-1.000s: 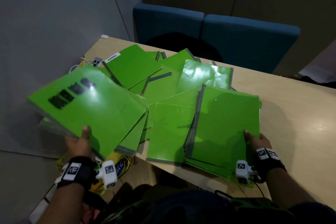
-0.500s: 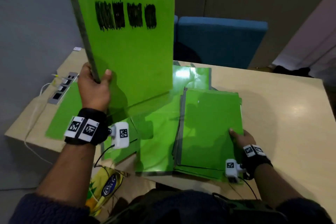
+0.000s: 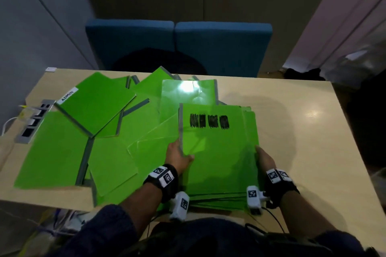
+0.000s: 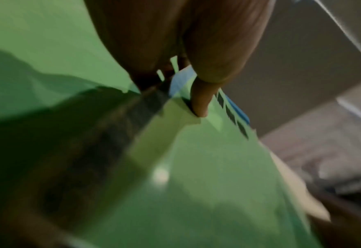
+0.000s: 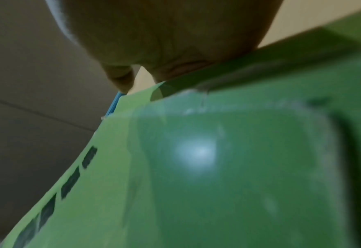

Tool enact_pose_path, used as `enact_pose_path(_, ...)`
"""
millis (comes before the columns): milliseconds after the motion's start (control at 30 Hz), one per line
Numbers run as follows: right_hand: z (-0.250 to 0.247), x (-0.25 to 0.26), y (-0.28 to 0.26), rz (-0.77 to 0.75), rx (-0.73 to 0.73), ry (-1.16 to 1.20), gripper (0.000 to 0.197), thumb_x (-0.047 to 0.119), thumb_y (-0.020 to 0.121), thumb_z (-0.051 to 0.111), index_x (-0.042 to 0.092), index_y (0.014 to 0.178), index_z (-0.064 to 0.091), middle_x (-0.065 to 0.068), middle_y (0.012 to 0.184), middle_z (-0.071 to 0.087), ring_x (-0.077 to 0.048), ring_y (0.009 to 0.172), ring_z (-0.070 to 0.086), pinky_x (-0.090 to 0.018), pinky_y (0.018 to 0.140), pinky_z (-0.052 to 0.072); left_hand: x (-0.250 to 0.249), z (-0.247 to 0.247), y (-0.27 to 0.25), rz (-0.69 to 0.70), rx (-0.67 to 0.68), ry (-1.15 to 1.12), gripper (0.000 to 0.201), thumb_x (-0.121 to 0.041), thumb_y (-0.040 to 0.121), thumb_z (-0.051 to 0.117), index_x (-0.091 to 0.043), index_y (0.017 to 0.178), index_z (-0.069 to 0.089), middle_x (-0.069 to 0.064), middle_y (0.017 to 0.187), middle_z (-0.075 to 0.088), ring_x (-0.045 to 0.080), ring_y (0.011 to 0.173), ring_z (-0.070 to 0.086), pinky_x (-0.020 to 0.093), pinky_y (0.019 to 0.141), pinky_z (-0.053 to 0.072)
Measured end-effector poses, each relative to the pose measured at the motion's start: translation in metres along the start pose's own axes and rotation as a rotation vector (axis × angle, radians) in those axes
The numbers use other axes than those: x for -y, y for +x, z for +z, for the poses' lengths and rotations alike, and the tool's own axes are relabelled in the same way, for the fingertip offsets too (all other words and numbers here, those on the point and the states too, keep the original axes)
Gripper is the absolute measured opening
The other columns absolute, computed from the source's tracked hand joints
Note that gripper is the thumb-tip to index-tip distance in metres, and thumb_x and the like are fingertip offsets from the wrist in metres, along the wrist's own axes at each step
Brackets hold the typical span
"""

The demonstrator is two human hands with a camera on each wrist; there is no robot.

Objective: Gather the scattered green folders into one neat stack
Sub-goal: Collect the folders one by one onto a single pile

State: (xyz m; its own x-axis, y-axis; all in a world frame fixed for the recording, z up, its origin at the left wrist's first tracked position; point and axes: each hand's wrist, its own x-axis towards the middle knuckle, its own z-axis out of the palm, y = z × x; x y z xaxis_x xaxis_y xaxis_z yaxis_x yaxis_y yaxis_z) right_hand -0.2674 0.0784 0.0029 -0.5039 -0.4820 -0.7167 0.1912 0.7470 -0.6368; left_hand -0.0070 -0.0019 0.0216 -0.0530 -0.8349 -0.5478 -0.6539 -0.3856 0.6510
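Hands [image 3: 177, 157] flanking marked folder [image 3: 217, 152] atop stack [image 3: 219, 198]

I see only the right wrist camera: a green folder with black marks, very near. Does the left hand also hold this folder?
Observer: Yes. The left hand grips the left edge of the green plastic folder with black scribbles, thumb on top.
Operator: Is it lying on the stack?
Observer: It appears so; the stack of green folders shows beneath its near edge.
Operator: Do other folders lie outside?
Observer: Several, overlapping, left of the stack; the green folder with a white ADMIN label is near the far left corner.
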Motion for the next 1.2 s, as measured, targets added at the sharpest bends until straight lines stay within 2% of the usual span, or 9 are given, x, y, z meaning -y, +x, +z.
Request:
enact_pose_path(67, 0.005, -0.01, 0.002, -0.103, 0.021, -0.101, 0.067, 0.069, 0.082, 0.052, 0.008, 0.109, 0.059, -0.01, 0.098, 0.064, -0.031, 0.086, 0.062, -0.042, 0.08, 0.051, 0.008, 0.01, 0.001, 0.012, 0.029, 0.196, 0.085, -0.035, 0.078, 0.076, -0.013, 0.148, 0.032, 0.013, 0.145, 0.032, 0.031, 0.134, 0.033, 0.036, 0.112, 0.031)
enact_pose_path(167, 0.005, -0.018, 0.001, -0.183, 0.048, -0.115, 0.042, 0.047, 0.084, 0.07, 0.015, 0.109, 0.059, -0.009, 0.101, 0.068, -0.031, 0.089, 0.065, -0.047, 0.08, 0.056, 0.014, 0.013, -0.001, 0.052, 0.065, 0.252, 0.089, -0.043, 0.081, 0.071, -0.016, 0.151, 0.024, 0.012, 0.146, 0.028, 0.031, 0.136, 0.028, 0.038, 0.113, 0.029)
enact_pose_path(233, 0.002, -0.016, -0.001, -0.189, 0.048, -0.04, 0.034, 0.035, 0.086, 0.073, 0.013, 0.108, 0.06, -0.013, 0.101, 0.07, -0.034, 0.09, 0.066, -0.05, 0.081, 0.056, 0.023, 0.001, -0.003, 0.053, -0.063, 0.322, 0.086, -0.051, 0.081, 0.067, -0.021, 0.149, 0.025, 0.009, 0.148, 0.027, 0.031, 0.137, 0.027, 0.046, 0.111, 0.031)
enact_pose_path(333, -0.007, -0.017, 0.003, -0.201, -0.006, 0.083, 0.025, 0.021, 0.085, 0.075, 0.01, 0.106, 0.065, -0.015, 0.099, 0.072, -0.037, 0.09, 0.068, -0.054, 0.081, 0.057, 0.044, -0.035, -0.01, -0.172, -0.354, 0.284, 0.089, -0.048, 0.074, 0.075, -0.018, 0.144, 0.03, 0.011, 0.148, 0.026, 0.032, 0.136, 0.026, 0.054, 0.106, 0.035)
enact_pose_path(500, -0.036, -0.02, 0.008, -0.222, -0.062, 0.138, 0.031, 0.015, 0.085, 0.074, 0.007, 0.114, 0.067, -0.02, 0.102, 0.072, -0.04, 0.092, 0.068, -0.052, 0.082, 0.057, 0.08, -0.056, -0.028, -0.498, -0.334, 0.143, 0.102, -0.049, 0.066, 0.082, -0.001, 0.139, 0.029, 0.022, 0.142, 0.029, 0.042, 0.128, 0.038, 0.047, 0.106, 0.04)
enact_pose_path(633, -0.051, -0.025, 0.006, -0.227, -0.09, 0.141, 0.03, 0.016, 0.089, 0.071, 0.006, 0.117, 0.065, -0.019, 0.101, 0.069, -0.034, 0.083, 0.066, -0.043, 0.077, 0.056, 0.094, -0.042, -0.038, -0.467, -0.301, -0.05, 0.08, -0.034, 0.076, 0.079, -0.003, 0.136, 0.037, 0.02, 0.142, 0.033, 0.042, 0.125, 0.044, 0.045, 0.102, 0.043)
enact_pose_path(767, -0.053, -0.03, 0.008, -0.206, -0.11, 0.131, 0.035, 0.02, 0.088, 0.072, 0.005, 0.119, 0.064, -0.02, 0.105, 0.07, -0.038, 0.091, 0.067, -0.054, 0.086, 0.055, 0.096, -0.056, -0.04, -0.395, -0.401, -0.149, 0.06, -0.024, 0.091, 0.063, -0.001, 0.14, 0.037, 0.023, 0.14, 0.048, 0.04, 0.126, 0.048, 0.041, 0.103, 0.04)
enact_pose_path(1000, -0.052, -0.031, 0.007, -0.2, -0.134, 0.151, 0.03, 0.016, 0.088, 0.071, 0.006, 0.115, 0.065, -0.017, 0.096, 0.07, -0.033, 0.081, 0.066, -0.05, 0.084, 0.056, 0.105, -0.109, -0.029, -0.328, -0.476, -0.245, 0.063, -0.02, 0.099, 0.051, -0.001, 0.15, 0.021, 0.02, 0.156, 0.026, 0.038, 0.142, 0.027, 0.043, 0.115, 0.025)
enact_pose_path(1200, -0.062, -0.036, 0.01, -0.182, -0.179, 0.117, 0.035, 0.02, 0.086, 0.073, 0.006, 0.117, 0.066, -0.018, 0.1, 0.071, -0.039, 0.09, 0.069, -0.054, 0.085, 0.056, 0.105, -0.14, -0.01, -0.354, -0.553, -0.332, 0.061, -0.026, 0.099, 0.049, 0.0, 0.148, 0.024, 0.022, 0.152, 0.032, 0.041, 0.137, 0.034, 0.046, 0.113, 0.03)
